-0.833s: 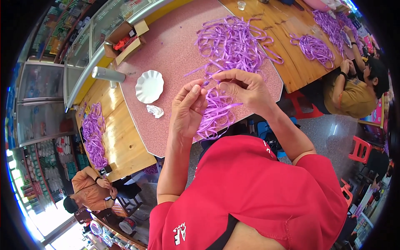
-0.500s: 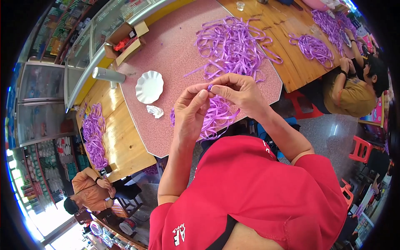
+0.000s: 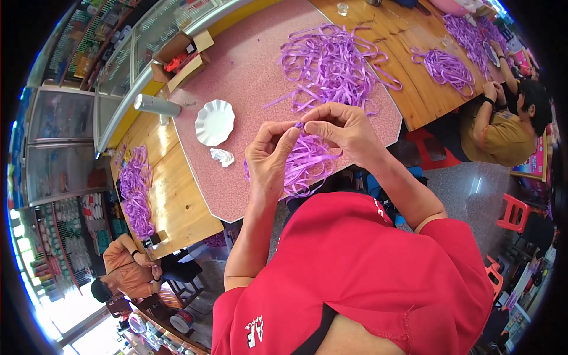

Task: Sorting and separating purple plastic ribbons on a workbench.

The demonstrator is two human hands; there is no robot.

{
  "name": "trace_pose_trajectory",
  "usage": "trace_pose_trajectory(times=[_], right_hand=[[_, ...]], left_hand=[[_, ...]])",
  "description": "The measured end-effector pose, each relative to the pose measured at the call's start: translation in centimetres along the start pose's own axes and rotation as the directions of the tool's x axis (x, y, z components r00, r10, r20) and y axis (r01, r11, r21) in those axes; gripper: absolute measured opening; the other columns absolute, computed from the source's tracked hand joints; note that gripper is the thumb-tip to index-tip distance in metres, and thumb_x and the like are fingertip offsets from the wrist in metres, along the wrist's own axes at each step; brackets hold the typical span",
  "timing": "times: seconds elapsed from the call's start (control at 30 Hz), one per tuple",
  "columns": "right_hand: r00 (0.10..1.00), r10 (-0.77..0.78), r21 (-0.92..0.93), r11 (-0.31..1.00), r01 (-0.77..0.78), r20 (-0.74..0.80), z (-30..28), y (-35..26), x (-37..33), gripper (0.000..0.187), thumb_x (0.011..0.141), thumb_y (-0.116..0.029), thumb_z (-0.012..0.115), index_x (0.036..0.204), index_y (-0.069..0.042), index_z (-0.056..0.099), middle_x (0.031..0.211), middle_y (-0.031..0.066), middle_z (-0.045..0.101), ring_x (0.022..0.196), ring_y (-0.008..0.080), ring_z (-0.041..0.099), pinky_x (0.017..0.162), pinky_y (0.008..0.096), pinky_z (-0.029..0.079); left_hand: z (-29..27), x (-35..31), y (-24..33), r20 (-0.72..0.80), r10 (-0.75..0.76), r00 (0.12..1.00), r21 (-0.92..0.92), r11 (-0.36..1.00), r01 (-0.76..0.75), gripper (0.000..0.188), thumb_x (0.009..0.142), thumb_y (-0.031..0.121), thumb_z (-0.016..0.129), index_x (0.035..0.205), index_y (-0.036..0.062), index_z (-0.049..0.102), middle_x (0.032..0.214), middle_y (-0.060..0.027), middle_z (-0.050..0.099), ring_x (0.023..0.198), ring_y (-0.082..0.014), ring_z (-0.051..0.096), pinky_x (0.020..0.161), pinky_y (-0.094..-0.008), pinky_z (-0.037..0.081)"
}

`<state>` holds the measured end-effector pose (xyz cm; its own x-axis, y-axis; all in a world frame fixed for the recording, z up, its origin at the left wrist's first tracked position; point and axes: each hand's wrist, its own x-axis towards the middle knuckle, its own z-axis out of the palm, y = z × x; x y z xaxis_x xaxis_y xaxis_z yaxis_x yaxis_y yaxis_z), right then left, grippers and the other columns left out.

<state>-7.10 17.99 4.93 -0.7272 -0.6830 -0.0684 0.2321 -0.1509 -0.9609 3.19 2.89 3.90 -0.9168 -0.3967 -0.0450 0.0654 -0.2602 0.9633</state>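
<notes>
Over the near edge of the pink speckled table, my left hand (image 3: 270, 152) pinches a small folded bit of purple ribbon (image 3: 299, 125) between thumb and forefinger. My right hand (image 3: 346, 134) meets it from the other side, thumb and forefinger closed at the same bit. Its exact shape is too small to make out. Below and between my hands lies a loose heap of purple ribbon (image 3: 309, 165), partly hidden by them. A larger tangled pile of purple ribbon (image 3: 331, 65) spreads on the table just beyond.
Left on the pink table (image 3: 248, 59) are a white scalloped plate (image 3: 214, 122), crumpled white tissue (image 3: 222, 157), a grey flask (image 3: 158, 106) and an open cardboard box (image 3: 183, 62). People sit at wooden tables at lower left (image 3: 133, 269) and right (image 3: 503, 127), near more purple ribbon (image 3: 444, 68).
My right thumb has drawn back slightly from the folded ribbon, so more of it shows at my left fingertips. Both hands stay in nearly the same place.
</notes>
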Motion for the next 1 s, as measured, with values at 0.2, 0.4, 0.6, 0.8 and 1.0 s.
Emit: trace_pose_trajectory(times=[0.2, 0.4, 0.6, 0.8, 1.0], right_hand=[[0.998, 0.057, 0.0, 0.998, -0.057, 0.035, -0.4, -0.3, 0.1, 0.018, 0.091, -0.012, 0.07, 0.106, -0.003, 0.071, 0.081, -0.0031, 0.065, 0.063, 0.0007, 0.048, 0.054, 0.0171, 0.036], [0.994, -0.067, -0.176, 0.981, 0.081, 0.084, -0.5, 0.3, 0.4, 0.017, 0.089, -0.001, 0.068, 0.106, -0.001, 0.072, 0.092, 0.0016, 0.068, 0.083, 0.0062, 0.06, 0.072, 0.02, 0.048], [0.974, -0.179, -0.264, 0.941, 0.211, 0.141, -0.1, -0.1, 0.4, 0.017, 0.088, 0.001, 0.068, 0.105, -0.001, 0.073, 0.095, 0.0031, 0.068, 0.088, 0.0076, 0.061, 0.076, 0.0212, 0.049], [0.979, -0.158, -0.268, 0.945, 0.188, 0.127, 0.3, -0.1, 0.5, 0.014, 0.088, 0.001, 0.068, 0.101, 0.0, 0.072, 0.093, 0.0048, 0.068, 0.087, 0.0097, 0.062, 0.076, 0.0228, 0.049], [0.928, -0.331, -0.306, 0.878, 0.369, 0.173, 0.5, 0.3, 0.6, 0.012, 0.087, 0.003, 0.068, 0.098, -0.001, 0.071, 0.092, 0.0066, 0.069, 0.086, 0.0122, 0.064, 0.075, 0.0241, 0.05]], left_hand=[[0.1, 0.1, 0.6, 0.046, 0.036, 0.998, 0.006, 0.999, -0.037, 0.013, 0.092, 0.007, 0.068, 0.103, -0.0004, 0.067, 0.097, -0.0012, 0.063, 0.089, -0.0064, 0.057, 0.081, -0.0219, 0.046], [-0.6, 0.1, 0.8, 0.081, 0.028, 0.996, 0.095, 0.995, -0.036, 0.01, 0.092, 0.007, 0.069, 0.099, 0.0001, 0.066, 0.092, 0.0011, 0.06, 0.083, -0.0044, 0.054, 0.075, -0.0206, 0.044], [-0.7, 0.0, 1.4, 0.057, 0.024, 0.998, 0.142, 0.989, -0.032, 0.008, 0.091, 0.006, 0.069, 0.096, 0.0011, 0.066, 0.085, 0.0033, 0.058, 0.079, -0.0031, 0.053, 0.071, -0.019, 0.043], [-1.3, 0.2, 1.6, 0.096, 0.032, 0.995, 0.14, 0.989, -0.045, 0.007, 0.091, 0.007, 0.07, 0.094, 0.0019, 0.067, 0.083, 0.0041, 0.058, 0.077, -0.0023, 0.051, 0.068, -0.0186, 0.041], [-1.6, 0.4, 1.5, 0.114, -0.004, 0.994, 0.137, 0.991, -0.012, 0.006, 0.091, 0.008, 0.07, 0.092, 0.0023, 0.067, 0.08, 0.0057, 0.057, 0.074, -0.0016, 0.049, 0.065, -0.0181, 0.039]])
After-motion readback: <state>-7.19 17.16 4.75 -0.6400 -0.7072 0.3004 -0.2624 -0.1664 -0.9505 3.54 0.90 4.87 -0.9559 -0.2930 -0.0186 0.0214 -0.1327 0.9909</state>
